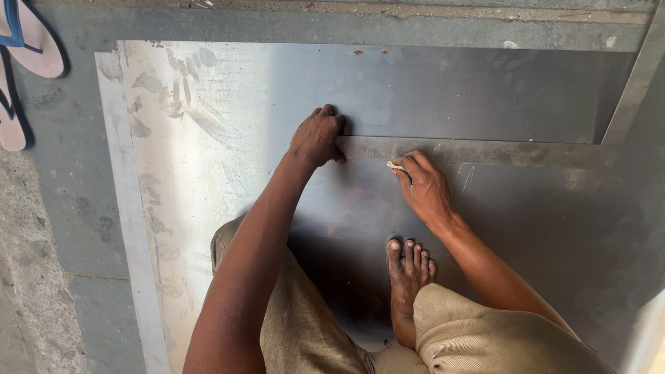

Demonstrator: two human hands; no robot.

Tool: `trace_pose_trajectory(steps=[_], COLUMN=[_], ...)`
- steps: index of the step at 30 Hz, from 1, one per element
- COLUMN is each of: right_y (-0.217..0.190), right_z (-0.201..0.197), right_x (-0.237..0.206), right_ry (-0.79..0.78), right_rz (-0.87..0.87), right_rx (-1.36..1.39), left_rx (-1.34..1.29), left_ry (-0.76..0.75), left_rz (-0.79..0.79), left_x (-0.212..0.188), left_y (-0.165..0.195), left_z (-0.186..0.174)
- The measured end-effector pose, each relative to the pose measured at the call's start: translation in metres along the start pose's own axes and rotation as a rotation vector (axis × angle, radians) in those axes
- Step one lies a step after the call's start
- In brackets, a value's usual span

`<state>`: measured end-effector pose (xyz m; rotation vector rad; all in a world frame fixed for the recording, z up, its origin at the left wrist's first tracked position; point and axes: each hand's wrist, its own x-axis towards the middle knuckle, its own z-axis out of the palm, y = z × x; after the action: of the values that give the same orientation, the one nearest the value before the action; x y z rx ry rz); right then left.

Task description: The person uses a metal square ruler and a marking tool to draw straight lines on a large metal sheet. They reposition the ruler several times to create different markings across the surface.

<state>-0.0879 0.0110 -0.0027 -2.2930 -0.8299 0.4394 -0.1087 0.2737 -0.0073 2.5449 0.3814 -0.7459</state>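
Steel square point(485, 152) pinned flat by left hand point(317, 137); right hand point(424, 185) grip pinching chalk point(396, 166).

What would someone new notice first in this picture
Two bare hands at the centre: the left hand presses down the end of a flat metal square on a large metal sheet, while the right hand pinches a small pale marker against its edge. A bare foot stands on the sheet below.

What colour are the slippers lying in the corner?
The slippers have pink soles and blue straps, in the head view's top left.
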Motion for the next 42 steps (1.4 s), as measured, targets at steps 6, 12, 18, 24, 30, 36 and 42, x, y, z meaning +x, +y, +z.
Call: trace_pose_trajectory(steps=[6,12,18,24,30,36,42], right_y=[-0.001,-0.010,-0.011,-0.012,-0.008,0.007,-0.006], right_z=[0.002,-0.005,-0.006,0.001,0.002,-0.004,-0.017], right_x=[0.012,0.000,-0.008,0.003,0.006,0.015,0.000], right_ry=[-0.132,-1.091,0.012,0.097,0.008,-0.288,-0.332], right_rz=[0.092,0.240,0.117,0.074,0.095,0.232,0.210], right_rx=[-0.134,-0.150,0.104,0.083,-0.024,-0.090,-0.056], left_rx=[0.014,0.009,-0.041,-0.004,-0.007,-0.043,-0.059], left_ry=[-0.043,-0.044,-0.022,-0.042,-0.026,0.022,0.018], left_rz=[-0.020,-0.010,0.042,-0.005,0.012,0.111,0.091], left_x=[-0.002,-0.003,-0.006,-0.004,-0.001,-0.003,-0.006], left_y=[0.000,0.002,0.001,0.002,-0.001,-0.006,-0.002], left_z=[-0.001,-0.008,-0.009,-0.007,-0.002,-0.002,-0.014])
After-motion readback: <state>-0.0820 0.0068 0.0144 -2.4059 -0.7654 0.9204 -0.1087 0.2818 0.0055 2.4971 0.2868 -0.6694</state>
